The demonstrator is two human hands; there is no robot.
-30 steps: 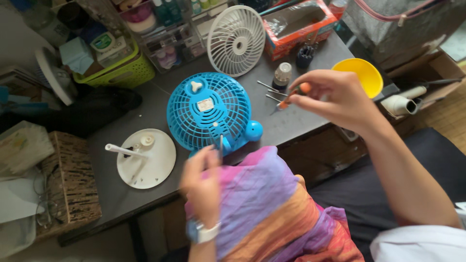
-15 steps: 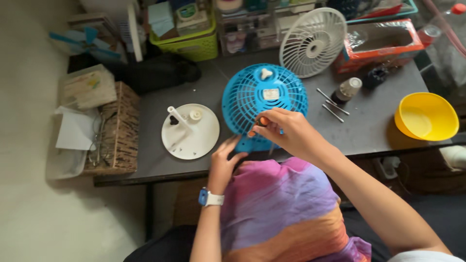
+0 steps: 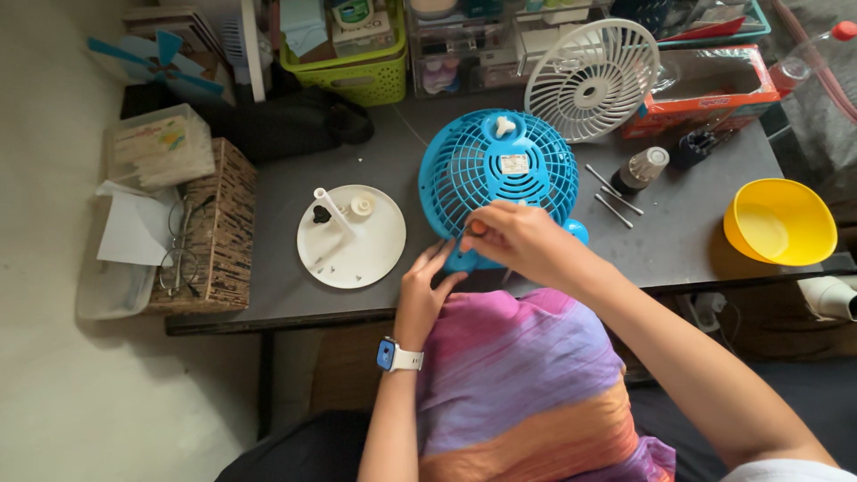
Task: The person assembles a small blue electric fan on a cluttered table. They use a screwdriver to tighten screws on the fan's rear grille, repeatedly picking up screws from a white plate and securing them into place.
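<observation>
Blue fan housing [image 3: 500, 174] face-down at table [image 3: 375, 152] edge, left hand [image 3: 428, 284] fingers loosely spread bracing its lower rim, right hand [image 3: 518, 239] closed around orange-handled screwdriver [image 3: 477, 228] held onto the grille.

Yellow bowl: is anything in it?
No, the yellow bowl at the right end of the table shows only its bare yellow inside, and neither hand is near it.
</observation>
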